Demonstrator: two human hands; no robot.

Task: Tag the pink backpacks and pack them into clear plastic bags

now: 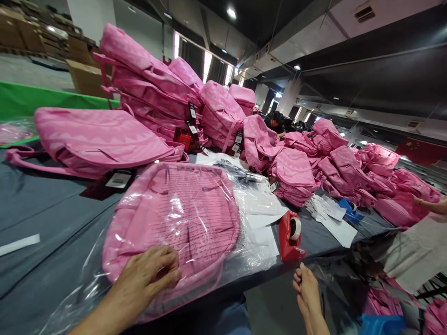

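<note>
Bagged pink backpack (174, 218) lay on tabletop (45, 209) under left hand (150, 274), fingers spread, pressed flat on slippery plastic. Right hand (307, 284) fingers pinched together just below tape dispenser (290, 236); contents unseen. Pack judged soft, light; best gripped through film at edge.

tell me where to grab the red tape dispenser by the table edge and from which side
Take the red plastic tape dispenser across its flat side walls, around the upright body below the white tape roll. Come from above and the near side, where the right hand hangs just off the grey table edge. Probably avoid the low front end, where the cutter sits.
</note>
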